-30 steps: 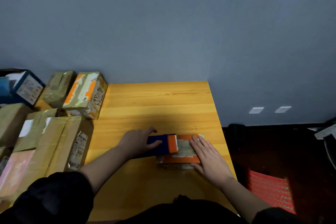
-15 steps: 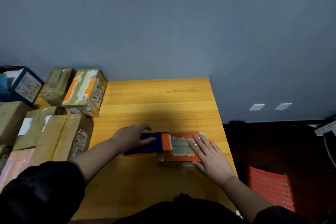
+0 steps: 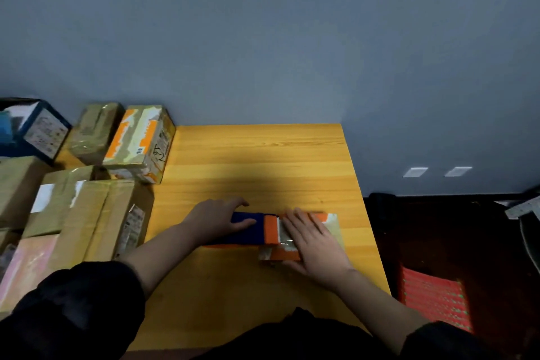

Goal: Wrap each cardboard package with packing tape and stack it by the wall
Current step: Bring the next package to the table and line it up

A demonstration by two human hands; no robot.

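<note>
On the counter (image 3: 263, 155), toward its right edge, lies the small orange package (image 3: 285, 253), its long axis running left to right across the person's front. The right hand (image 3: 314, 242) rests flat on its top with straight fingers pointing away and leftward, pressing down the shiny strip of tape (image 3: 283, 232). The left hand (image 3: 216, 219) grips the blue-and-orange tape dispenser (image 3: 254, 232), whose orange end butts against the package's left part, body trailing off to the left. So the dispenser lies in line with the package's length, and any further pull would likely run leftward along that axis while the right hand, the nearer one, pins the package. Wrapped boxes (image 3: 137, 143) sit at the far left by the wall (image 3: 263, 38)
</note>
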